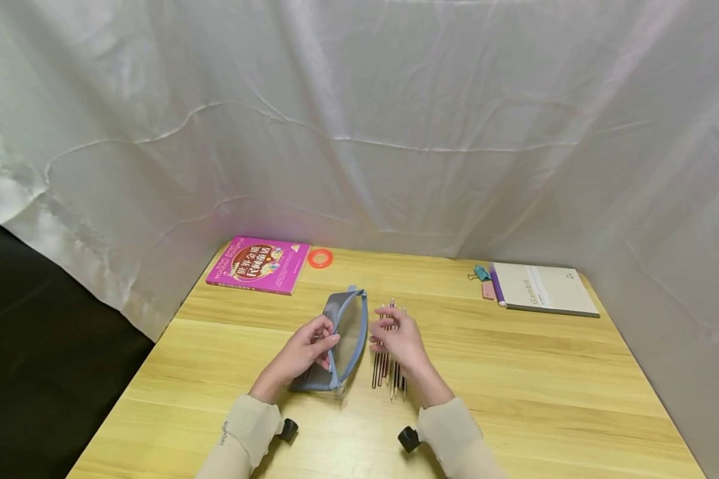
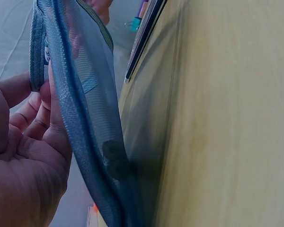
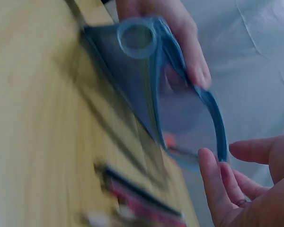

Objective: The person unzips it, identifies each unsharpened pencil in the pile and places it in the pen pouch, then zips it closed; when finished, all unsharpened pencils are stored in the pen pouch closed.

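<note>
A blue-grey mesh zip pouch (image 1: 349, 339) stands tilted on the table, its zipped mouth spread apart and facing right. My left hand (image 1: 307, 347) pinches the pouch's left edge between thumb and fingers, as the left wrist view also shows. Just right of the pouch is my right hand (image 1: 400, 338), thumb and fingers parted, the fingertips right at the pouch's right rim (image 3: 219, 127). Beneath the right hand lies a loose bunch of pencils (image 1: 380, 372), partly hidden by it. A clear ring (image 3: 137, 39) hangs at the pouch's near end.
At the back left lie a pink book (image 1: 257, 265) and an orange ring (image 1: 320, 258). Toward the back right are a white notebook (image 1: 545, 287), a purple marker (image 1: 497, 286), a teal binder clip (image 1: 482, 273) and a pink eraser (image 1: 488, 291). Grey curtains (image 1: 395, 186) border the table.
</note>
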Action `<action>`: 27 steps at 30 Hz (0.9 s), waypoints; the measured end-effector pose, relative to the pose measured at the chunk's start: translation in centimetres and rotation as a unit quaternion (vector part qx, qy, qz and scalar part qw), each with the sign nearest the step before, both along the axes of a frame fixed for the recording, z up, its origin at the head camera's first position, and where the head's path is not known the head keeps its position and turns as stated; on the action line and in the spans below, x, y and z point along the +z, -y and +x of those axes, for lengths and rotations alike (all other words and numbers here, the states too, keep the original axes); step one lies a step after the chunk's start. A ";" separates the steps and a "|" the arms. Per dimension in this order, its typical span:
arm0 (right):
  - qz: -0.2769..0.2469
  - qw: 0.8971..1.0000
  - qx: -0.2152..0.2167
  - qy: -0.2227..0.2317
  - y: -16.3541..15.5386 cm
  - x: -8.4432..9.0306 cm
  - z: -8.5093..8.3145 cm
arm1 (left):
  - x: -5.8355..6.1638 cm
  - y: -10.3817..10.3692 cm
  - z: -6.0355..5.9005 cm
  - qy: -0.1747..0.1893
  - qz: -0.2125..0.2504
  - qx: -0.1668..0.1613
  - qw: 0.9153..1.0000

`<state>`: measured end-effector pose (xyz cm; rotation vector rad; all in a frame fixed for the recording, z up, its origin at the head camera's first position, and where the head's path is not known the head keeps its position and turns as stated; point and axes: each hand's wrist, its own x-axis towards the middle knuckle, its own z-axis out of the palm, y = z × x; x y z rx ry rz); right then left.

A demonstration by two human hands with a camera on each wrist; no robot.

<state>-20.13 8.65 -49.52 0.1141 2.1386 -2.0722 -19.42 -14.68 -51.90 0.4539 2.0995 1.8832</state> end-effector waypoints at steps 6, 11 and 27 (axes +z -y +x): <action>0.026 0.999 -0.039 0.011 -3.4 -0.6 -1.3 | 0.0 0.1 -0.1 0.000 -0.001 0.004 1.000; 0.053 0.997 -0.049 0.032 -5.6 -1.4 -1.7 | 0.0 0.2 -0.1 0.002 0.001 0.003 1.000; 0.092 0.993 -0.051 0.054 -6.2 -3.8 -1.8 | -0.1 0.4 0.0 0.005 -0.006 0.003 1.000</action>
